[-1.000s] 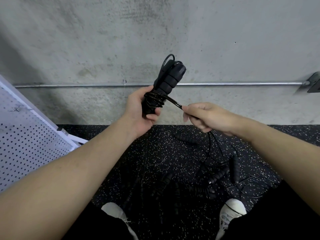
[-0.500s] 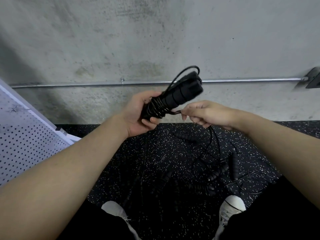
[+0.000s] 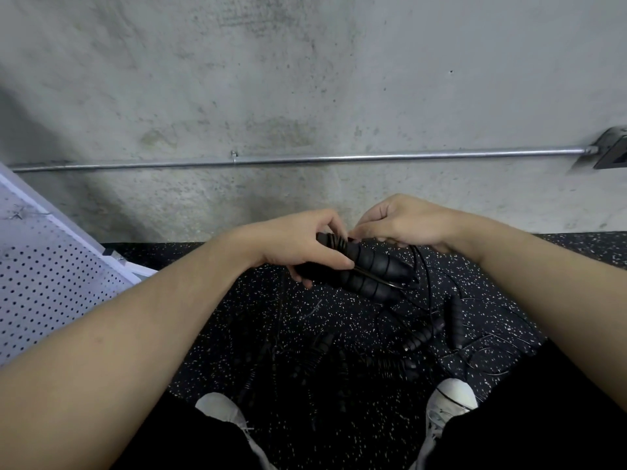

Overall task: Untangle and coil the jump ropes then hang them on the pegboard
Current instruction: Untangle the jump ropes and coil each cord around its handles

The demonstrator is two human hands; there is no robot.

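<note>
- Black foam handles [image 3: 369,269] of a jump rope are held side by side at the centre of the frame, pointing toward the lower right, with thin black cord wound round their upper ends.
- The left hand [image 3: 298,245] is curled round the wound end of the handles, thumb on top and fingers underneath, so its grip is closed on the bundle.
- The right hand [image 3: 403,222] is placed just right of the left one, its fingertips bent down onto the wound cord beside the left thumb; whether the cord is pinched or only touched cannot be told.
- A loose black cord [image 3: 425,266] is seen hanging from under the right hand and trailing down toward the floor.
- More jump ropes [image 3: 427,334] are left tangled on the black speckled floor [image 3: 258,320] in the lower centre and lower right of the frame, their ribbed handles lying at various angles.
- A white pegboard [image 3: 44,286] is seen leaning at the left edge of the frame; nothing hung on its visible part can be made out.
- A grey concrete wall [image 3: 305,79] fills the upper half, crossed by a horizontal metal pipe [image 3: 373,158].
- Two white shoes [image 3: 220,410] are shown at the bottom edge, on either side of the tangle.
</note>
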